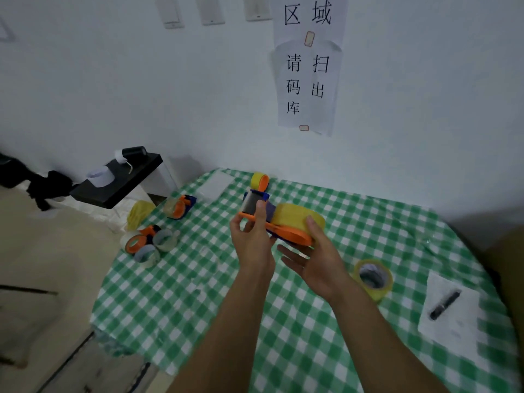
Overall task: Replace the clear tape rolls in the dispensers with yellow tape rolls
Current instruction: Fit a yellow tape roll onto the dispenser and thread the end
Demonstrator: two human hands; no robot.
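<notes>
I hold an orange and blue tape dispenser (286,232) above the green checked table (198,293). A yellow tape roll (297,215) sits in it. My left hand (252,239) pinches the front end by the metal roller (251,205). My right hand (317,256) cups the rear of the dispenser and touches the yellow roll. Another yellow roll (373,277) lies to the right on the cloth. A dispenser with a clear roll (180,207) lies at the far left. A third dispenser (140,239) lies near the left edge beside loose clear rolls (164,239). A small yellow roll on an orange core (260,180) stands at the back.
A white sheet with a black marker (445,304) lies at the right. A black side shelf (119,182) with a cup and a dark roll stands left of the table. A yellow cloth (139,214) hangs at the table's left corner. Paper signs hang on the wall.
</notes>
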